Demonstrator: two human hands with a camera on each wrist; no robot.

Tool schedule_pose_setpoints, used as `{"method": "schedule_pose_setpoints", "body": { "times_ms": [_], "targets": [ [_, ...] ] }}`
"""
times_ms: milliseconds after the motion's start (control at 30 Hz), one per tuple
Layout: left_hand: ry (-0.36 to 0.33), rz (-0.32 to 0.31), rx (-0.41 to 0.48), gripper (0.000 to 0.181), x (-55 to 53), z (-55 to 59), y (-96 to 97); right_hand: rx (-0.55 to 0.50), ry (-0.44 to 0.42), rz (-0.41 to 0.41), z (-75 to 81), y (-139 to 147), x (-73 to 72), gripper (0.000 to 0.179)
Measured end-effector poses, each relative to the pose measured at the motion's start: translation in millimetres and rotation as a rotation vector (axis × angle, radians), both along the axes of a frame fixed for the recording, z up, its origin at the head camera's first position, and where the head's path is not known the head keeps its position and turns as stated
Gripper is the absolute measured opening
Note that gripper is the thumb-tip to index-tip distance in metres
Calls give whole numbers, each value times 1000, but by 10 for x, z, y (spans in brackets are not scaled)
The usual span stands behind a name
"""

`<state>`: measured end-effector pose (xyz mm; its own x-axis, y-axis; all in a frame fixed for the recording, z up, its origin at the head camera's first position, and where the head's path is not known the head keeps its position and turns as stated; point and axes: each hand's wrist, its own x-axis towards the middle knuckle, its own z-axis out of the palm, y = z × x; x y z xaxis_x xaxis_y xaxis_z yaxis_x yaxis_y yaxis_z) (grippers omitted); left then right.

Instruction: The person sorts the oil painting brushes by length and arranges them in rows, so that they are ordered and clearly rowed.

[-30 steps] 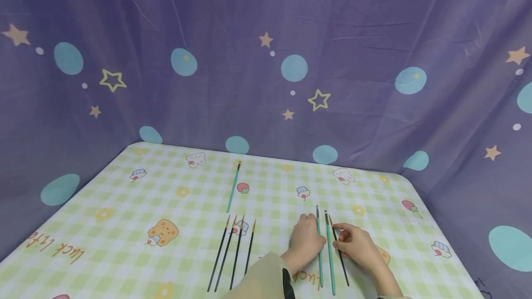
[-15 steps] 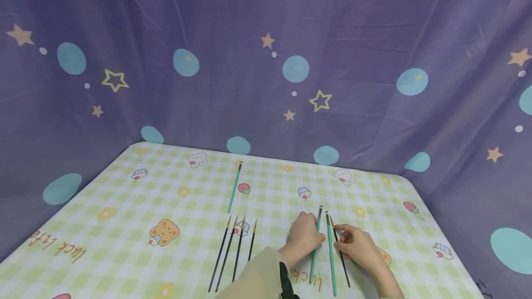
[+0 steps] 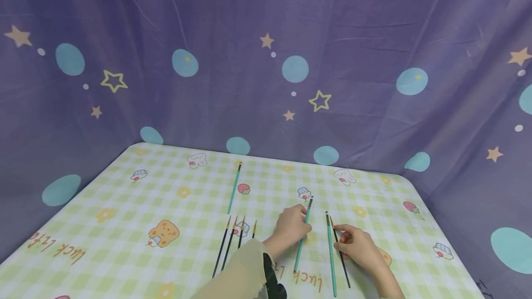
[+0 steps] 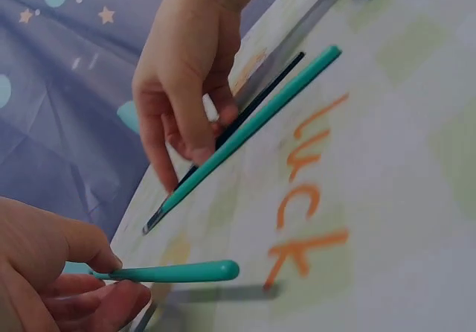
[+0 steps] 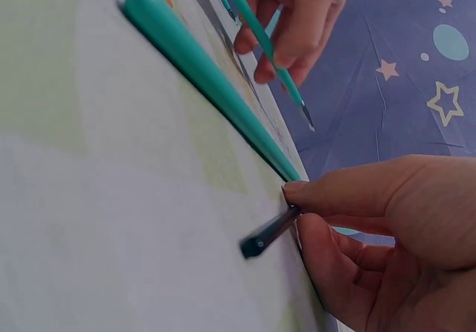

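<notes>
In the head view, my left hand [image 3: 291, 225] pinches a green-handled paintbrush [image 3: 300, 250] between thumb and fingers. The left wrist view shows this paintbrush [image 4: 182, 272] raised off the tablecloth, its shadow below. My right hand [image 3: 359, 246] pinches a black-handled paintbrush [image 3: 345, 271] near its bristle end. Just left of that one lies another green paintbrush [image 3: 332, 264], with its flat tip pointing away. In the right wrist view, thumb and finger close on the black paintbrush [image 5: 260, 241], while the lying green paintbrush [image 5: 201, 79] runs alongside.
Several black-handled paintbrushes [image 3: 221, 246] lie side by side left of the hands, partly hidden by the left sleeve [image 3: 237, 271]. Farther back lies one green paintbrush [image 3: 234, 188]. A checked tablecloth [image 3: 124, 225] covers the table; a purple curtain [image 3: 232, 105] hangs behind.
My left hand has moved left and slightly away with the green paintbrush, which has tilted and parted from the other green one. The right hand stays in place.
</notes>
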<state>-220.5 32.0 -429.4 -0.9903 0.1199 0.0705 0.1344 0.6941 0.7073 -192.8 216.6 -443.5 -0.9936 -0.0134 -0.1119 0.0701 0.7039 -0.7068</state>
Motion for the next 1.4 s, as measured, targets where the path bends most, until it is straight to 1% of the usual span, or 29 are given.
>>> {"method": "schedule_pose_setpoints", "body": {
  "times_ms": [67, 233, 367, 500, 633, 767, 933, 1067, 1200, 1300, 1400],
  "targets": [
    [1, -1, 3, 29, -26, 1, -57, 3, 0, 0, -1, -1, 1, 44],
    [8, 15, 8, 31, -115, 56, -218, -7, -4, -10, 2, -10, 5, 43],
    [6, 33, 37, 33, -199, 86, -349, -11, -6, -12, 4, -13, 5, 43],
    [-14, 13, 110, 34, -272, 104, -481, -7, 0, -14, 0, -11, 2, 43],
    [-34, -12, 159, 35, -349, 128, -625, -14, 4, -10, -4, -5, 6, 43],
    [-47, -15, 180, 36, -432, 142, -751, -21, 0, -6, -2, -3, 7, 43],
    [-68, -18, 207, 36, -507, 142, -870, -23, 2, 2, -9, 4, 1, 43],
    [-83, 10, 221, 35, -575, 141, -947, -24, 5, 8, -16, 9, -6, 44],
    [-59, 50, 188, 35, -637, 140, -1006, -30, 6, 19, -13, 12, -10, 44],
    [-55, 58, 186, 35, -670, 125, -1047, -36, 4, 17, -11, 13, -6, 44],
    [-52, 57, 218, 36, -703, 107, -1098, -40, 2, 11, -11, 14, -1, 45]
  ]
}}
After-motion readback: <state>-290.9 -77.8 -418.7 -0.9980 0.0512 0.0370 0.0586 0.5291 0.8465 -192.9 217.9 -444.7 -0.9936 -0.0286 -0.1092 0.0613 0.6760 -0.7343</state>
